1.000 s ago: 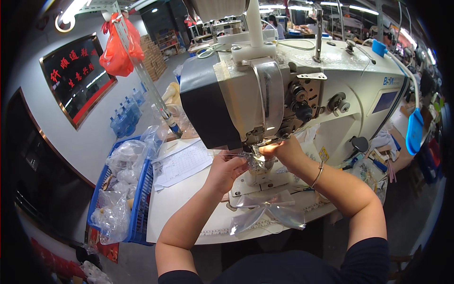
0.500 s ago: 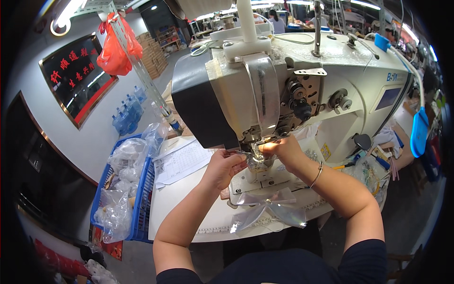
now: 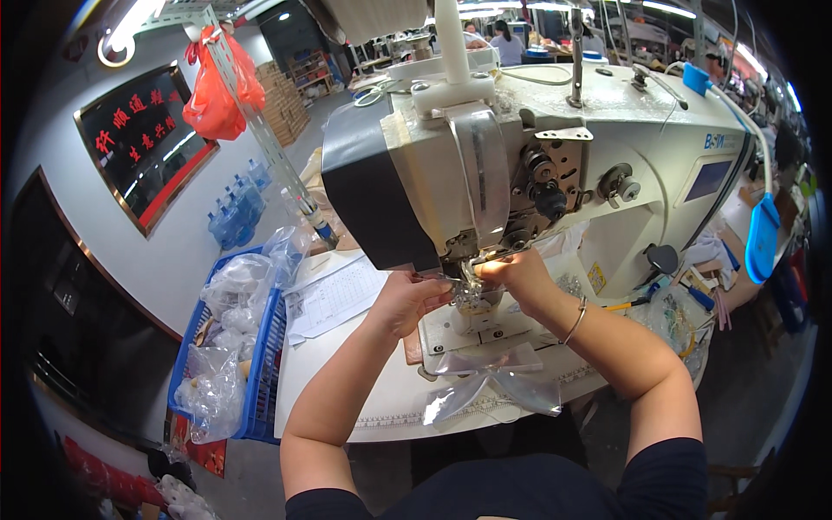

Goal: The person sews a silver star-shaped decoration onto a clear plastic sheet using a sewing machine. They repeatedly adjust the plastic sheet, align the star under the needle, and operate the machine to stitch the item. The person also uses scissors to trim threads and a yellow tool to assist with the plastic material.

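A white sewing machine [image 3: 659, 121] with a dark grey end cover stands in front of me, and both my hands work close under its needle and presser foot [image 3: 468, 267]. On the left of the needle, my left hand [image 3: 407, 303] is closed with thumb and finger pinched at a small shiny, see-through piece [image 3: 468, 293]. From the right, my right hand [image 3: 520, 282] pinches close beside the presser foot; its fingertips hide what they hold. Below the machine's post, a clear plastic piece [image 3: 494, 381] with flared ends lies over the table edge by the ruler strip.
A blue basket [image 3: 276, 347] of clear plastic bags stands left of the white table [image 3: 347, 381], beside a printed sheet [image 3: 334, 299]. To the right lie tools and a clear bag [image 3: 672, 316]. A blue-ended hanging piece [image 3: 763, 238] dangles at far right. People sit far behind.
The view has shifted slightly. Both hands stay pinched by the needle, with hardly any movement; the clear piece below lies much as before.
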Action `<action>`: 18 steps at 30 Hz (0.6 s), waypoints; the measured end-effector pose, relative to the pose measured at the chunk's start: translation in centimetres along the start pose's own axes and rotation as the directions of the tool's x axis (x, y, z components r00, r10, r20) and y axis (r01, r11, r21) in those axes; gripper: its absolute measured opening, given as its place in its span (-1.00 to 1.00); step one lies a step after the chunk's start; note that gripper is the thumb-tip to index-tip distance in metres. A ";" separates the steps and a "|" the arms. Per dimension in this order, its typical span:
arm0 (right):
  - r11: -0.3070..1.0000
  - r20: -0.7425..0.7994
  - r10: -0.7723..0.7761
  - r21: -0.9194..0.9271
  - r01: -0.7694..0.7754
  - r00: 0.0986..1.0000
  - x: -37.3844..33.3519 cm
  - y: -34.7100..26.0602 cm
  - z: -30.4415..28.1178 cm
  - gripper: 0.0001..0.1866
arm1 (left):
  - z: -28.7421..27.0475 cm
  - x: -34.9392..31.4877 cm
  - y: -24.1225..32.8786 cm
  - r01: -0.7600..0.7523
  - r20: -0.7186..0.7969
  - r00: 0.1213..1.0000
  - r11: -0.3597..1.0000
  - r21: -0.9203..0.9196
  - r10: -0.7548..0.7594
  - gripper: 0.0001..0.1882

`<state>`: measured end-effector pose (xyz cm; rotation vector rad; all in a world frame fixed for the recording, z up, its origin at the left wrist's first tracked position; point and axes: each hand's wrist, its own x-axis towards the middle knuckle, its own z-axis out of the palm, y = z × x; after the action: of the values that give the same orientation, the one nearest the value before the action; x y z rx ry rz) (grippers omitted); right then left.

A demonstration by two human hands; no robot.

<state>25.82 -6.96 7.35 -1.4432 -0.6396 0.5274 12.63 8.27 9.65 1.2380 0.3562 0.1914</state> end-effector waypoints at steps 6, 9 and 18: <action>0.997 0.008 0.073 0.021 -0.073 0.997 -0.4 -0.8 0.1 -0.79 | 0.0 -0.2 0.0 -0.002 0.013 1.000 1.000 -0.030 0.002 -0.78; 0.998 -0.003 0.062 0.031 -0.062 0.998 -0.4 -0.5 0.2 -0.87 | -0.4 0.4 -0.4 0.020 0.032 0.999 0.997 -0.069 -0.018 -0.77; 0.988 0.141 -0.090 -0.116 0.106 0.986 -10.7 3.3 -2.9 -0.68 | -0.5 -6.7 -8.8 -0.036 0.178 0.978 0.925 -0.377 0.110 -0.67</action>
<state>20.16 -16.13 3.09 -1.4918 -0.8597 0.5186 5.75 3.71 2.29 0.8837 0.0932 0.1891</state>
